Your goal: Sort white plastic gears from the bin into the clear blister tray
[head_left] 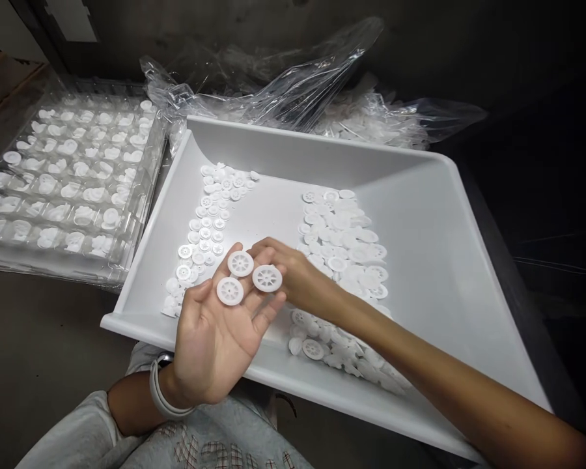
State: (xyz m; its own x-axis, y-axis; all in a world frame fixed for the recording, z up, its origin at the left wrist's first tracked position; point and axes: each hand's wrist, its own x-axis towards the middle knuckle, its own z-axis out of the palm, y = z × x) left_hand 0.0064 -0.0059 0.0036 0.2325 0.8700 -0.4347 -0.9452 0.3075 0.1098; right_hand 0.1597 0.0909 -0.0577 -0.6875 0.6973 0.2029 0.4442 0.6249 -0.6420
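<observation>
My left hand point(219, 332) is held palm up over the near edge of a white tray point(434, 260), fingers stretched out. Three white plastic spoked wheels point(240, 264) lie on its fingers. My right hand point(297, 273) reaches across from the right, its fingertips touching the wheel point(267, 278) nearest them; its fingers are curled and partly hidden behind the left hand. Inside the tray, a column of small white wheels point(208, 221) lies on the left and a heap of larger white wheels point(346, 241) on the right.
A clear plastic blister tray point(73, 176) filled with white parts sits on the left. Crumpled clear plastic bags point(283, 85) holding more white parts lie behind the white tray. A white wristband point(159, 391) circles my left wrist. The surroundings are dark.
</observation>
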